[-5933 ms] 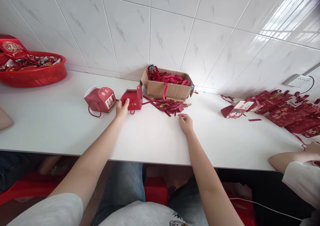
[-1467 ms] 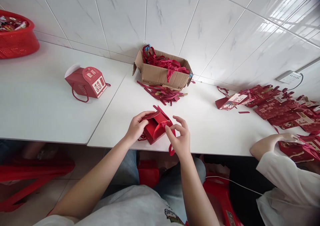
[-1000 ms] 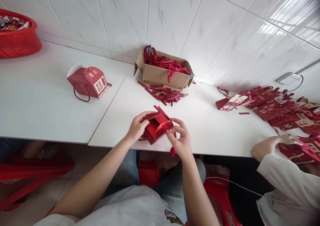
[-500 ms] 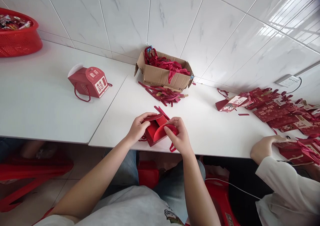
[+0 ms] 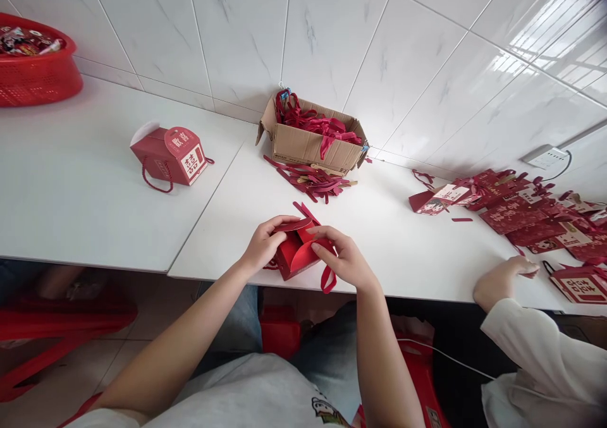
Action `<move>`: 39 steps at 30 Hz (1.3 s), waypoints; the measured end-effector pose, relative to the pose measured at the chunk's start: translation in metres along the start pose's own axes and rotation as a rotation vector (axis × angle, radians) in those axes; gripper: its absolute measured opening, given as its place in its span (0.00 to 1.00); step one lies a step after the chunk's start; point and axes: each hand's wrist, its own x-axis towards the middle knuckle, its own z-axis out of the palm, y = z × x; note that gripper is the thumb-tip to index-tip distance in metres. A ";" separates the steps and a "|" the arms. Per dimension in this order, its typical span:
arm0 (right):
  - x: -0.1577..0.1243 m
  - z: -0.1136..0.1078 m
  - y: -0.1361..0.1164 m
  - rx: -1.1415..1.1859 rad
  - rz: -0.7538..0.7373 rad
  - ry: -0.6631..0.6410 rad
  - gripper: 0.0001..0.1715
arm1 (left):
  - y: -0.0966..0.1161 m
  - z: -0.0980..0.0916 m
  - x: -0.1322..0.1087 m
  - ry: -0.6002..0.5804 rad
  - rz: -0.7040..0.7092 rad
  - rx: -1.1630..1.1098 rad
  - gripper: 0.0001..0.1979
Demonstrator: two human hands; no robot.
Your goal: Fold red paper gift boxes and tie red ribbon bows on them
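Note:
A red paper gift box [image 5: 294,258] with its top flaps apart sits near the table's front edge between my hands. My left hand [image 5: 266,243] is closed on its left flap, thumb inside and fingers over the outside. On the other side, my right hand [image 5: 342,256] pinches the rounded right flap between thumb and fingers. A red ribbon loop [image 5: 328,280] hangs down below my right hand at the table edge. Just behind the box lie a few red strips [image 5: 306,210]. The inside of the box is partly hidden by the flaps.
A cardboard box [image 5: 315,145] of red ribbons stands by the wall, with a pile of red strips [image 5: 317,181] before it. Left are a closed gift box [image 5: 173,156] and a red basket [image 5: 40,77]. Finished-looking boxes [image 5: 521,207] crowd the right, near a co-worker's hand [image 5: 502,279].
My right wrist has shifted slightly right, its fingers still at the right flap. My left hand stays put. The co-worker's hand has come away from a red box at the right.

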 end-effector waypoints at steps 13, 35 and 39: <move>0.002 0.000 -0.001 0.105 0.049 -0.066 0.12 | 0.000 -0.001 -0.001 -0.015 0.031 0.026 0.21; -0.003 0.006 -0.011 0.127 0.052 0.019 0.12 | -0.001 -0.001 -0.002 -0.012 0.008 -0.012 0.21; -0.002 0.004 -0.009 0.107 0.030 0.020 0.16 | -0.001 -0.001 -0.003 -0.010 0.016 0.000 0.20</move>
